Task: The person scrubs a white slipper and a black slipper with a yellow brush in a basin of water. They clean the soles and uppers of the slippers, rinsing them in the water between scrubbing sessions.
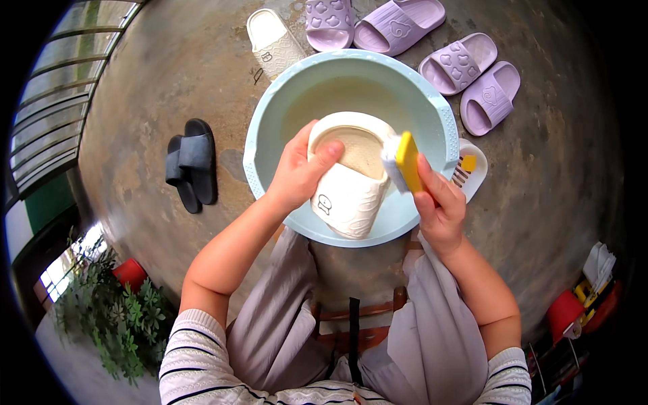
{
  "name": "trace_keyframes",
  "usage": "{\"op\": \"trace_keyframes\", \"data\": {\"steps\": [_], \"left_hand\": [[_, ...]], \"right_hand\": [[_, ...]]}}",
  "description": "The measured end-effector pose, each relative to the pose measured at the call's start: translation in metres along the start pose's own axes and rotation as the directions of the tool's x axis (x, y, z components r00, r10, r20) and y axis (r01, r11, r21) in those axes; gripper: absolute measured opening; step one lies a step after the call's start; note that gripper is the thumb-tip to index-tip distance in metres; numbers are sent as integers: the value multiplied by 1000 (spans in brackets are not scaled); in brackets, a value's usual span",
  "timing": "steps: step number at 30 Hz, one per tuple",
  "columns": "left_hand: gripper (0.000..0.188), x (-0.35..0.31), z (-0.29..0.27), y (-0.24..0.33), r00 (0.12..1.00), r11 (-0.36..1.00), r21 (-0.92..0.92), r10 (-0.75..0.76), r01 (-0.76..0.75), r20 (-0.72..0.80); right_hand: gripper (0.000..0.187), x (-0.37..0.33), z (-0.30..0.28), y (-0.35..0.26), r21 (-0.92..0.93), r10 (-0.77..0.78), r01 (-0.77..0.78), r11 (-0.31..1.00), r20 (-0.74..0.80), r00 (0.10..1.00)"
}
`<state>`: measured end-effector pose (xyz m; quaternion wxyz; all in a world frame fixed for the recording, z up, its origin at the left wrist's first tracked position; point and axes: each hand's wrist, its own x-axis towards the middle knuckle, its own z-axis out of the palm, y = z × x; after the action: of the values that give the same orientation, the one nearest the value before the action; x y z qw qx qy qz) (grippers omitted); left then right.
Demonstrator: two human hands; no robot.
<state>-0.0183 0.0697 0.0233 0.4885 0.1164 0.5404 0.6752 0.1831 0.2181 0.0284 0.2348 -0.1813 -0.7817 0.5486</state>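
My left hand point(302, 170) grips a white slide slipper point(349, 202) by its heel end, with the thumb on the insole. The slipper is tilted over a light blue basin point(265, 111) that holds cloudy water point(331, 94). A small cartoon drawing marks its strap. In my right hand point(442, 206) is a scrub brush point(408, 162) with a yellow back and white bristles. Its bristles face the slipper's right edge, close to or touching it; I cannot tell which. The fingers of my right hand are closed round the brush.
Behind the basin lie another white slipper point(275, 42) and several lilac slippers point(398, 25). Dark slippers point(196, 162) lie to the left. A white object with a yellow piece point(474, 169) sits right of the basin. Plants point(115, 324) stand at lower left, red containers point(564, 314) at lower right.
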Motion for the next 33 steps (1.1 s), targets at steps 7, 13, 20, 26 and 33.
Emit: {"op": "trace_keyframes", "data": {"steps": [7, 13, 20, 26, 33], "left_hand": [[19, -3, -16, 2, 991, 875, 475, 38, -95, 129], [19, -2, -2, 9, 949, 786, 577, 37, -222, 314], [14, -3, -15, 20, 992, 895, 441, 18, -71, 124], [25, -2, 3, -2, 921, 720, 578, 253, -384, 297], [19, 3, 10, 7, 980, 878, 444, 116, -176, 160]], "right_hand": [[48, 45, -22, -9, -159, 41, -7, 987, 213, 976], [50, 36, -38, -12, -178, 5, 61, 982, 347, 938], [50, 36, -47, -4, -249, -83, 150, 957, 261, 962], [51, 58, -12, -30, -306, -210, 306, 901, 311, 927], [51, 51, -21, -16, -275, -152, 192, 942, 162, 975]]}}
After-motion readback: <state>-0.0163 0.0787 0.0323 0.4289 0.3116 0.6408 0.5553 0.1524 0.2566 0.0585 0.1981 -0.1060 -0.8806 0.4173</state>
